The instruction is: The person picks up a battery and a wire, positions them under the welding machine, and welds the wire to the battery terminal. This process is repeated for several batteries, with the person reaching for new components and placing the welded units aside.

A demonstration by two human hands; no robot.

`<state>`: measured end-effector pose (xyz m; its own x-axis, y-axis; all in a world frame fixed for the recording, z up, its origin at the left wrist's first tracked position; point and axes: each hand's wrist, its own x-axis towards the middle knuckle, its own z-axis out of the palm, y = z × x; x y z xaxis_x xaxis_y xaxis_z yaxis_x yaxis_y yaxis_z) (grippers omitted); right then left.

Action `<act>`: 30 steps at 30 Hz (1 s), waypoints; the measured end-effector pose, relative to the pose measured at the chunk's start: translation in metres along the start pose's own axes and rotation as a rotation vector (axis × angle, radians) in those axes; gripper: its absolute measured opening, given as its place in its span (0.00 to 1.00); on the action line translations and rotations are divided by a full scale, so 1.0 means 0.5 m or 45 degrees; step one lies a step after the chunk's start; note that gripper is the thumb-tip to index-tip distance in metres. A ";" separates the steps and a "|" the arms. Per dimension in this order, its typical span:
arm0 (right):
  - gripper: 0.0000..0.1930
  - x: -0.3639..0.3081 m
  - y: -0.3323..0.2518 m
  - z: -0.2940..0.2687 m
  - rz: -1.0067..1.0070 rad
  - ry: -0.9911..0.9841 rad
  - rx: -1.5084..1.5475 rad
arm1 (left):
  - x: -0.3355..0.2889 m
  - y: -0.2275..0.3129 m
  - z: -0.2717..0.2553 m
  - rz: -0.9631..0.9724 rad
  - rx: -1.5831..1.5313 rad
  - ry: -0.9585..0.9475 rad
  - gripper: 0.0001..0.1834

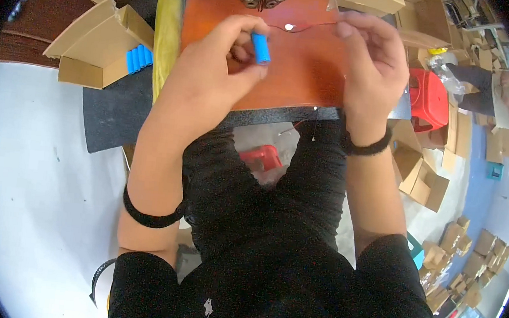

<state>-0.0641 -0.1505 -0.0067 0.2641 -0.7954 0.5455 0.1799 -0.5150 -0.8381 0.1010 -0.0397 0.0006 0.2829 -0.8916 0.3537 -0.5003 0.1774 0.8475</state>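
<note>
A: Starting at the left, what's there?

B: An open carton (97, 46) of blue cylinders (138, 59).

A: The left hand (214, 63)?

B: It pinches one blue cell (261, 48), long axis near to far, over the orange board (299, 71).

A: The right hand (371, 57)?

B: Fingers curled, pressing the board's far right; whether it grips anything is unclear.

Black short-sleeved shirt (267, 283) w/ small white emblem (208, 307) at chest; dark trousers (252, 183). Bare forearms; thin black elastic band (149, 216) on left arm, another black band (367, 149) on right wrist.

Blue cylinder (261, 48) in left hand (214, 63)
</note>
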 end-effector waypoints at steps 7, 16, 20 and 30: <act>0.10 0.020 0.027 0.028 0.133 -0.030 0.132 | 0.025 -0.008 -0.003 -0.202 0.298 0.029 0.16; 0.06 0.042 0.049 0.083 -0.403 -0.195 0.756 | 0.030 -0.028 0.001 -0.173 0.406 0.084 0.19; 0.05 0.018 -0.004 0.071 0.200 -0.044 0.067 | 0.028 -0.038 -0.005 -0.188 0.377 0.068 0.19; 0.04 0.019 -0.003 0.076 0.114 -0.069 -0.088 | 0.027 -0.046 -0.002 -0.190 0.391 0.076 0.20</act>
<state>-0.0259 -0.1453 -0.0001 0.3272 -0.8218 0.4664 0.0880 -0.4649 -0.8810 0.1174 -0.0555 -0.0138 0.4144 -0.8707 0.2649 -0.6704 -0.0952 0.7359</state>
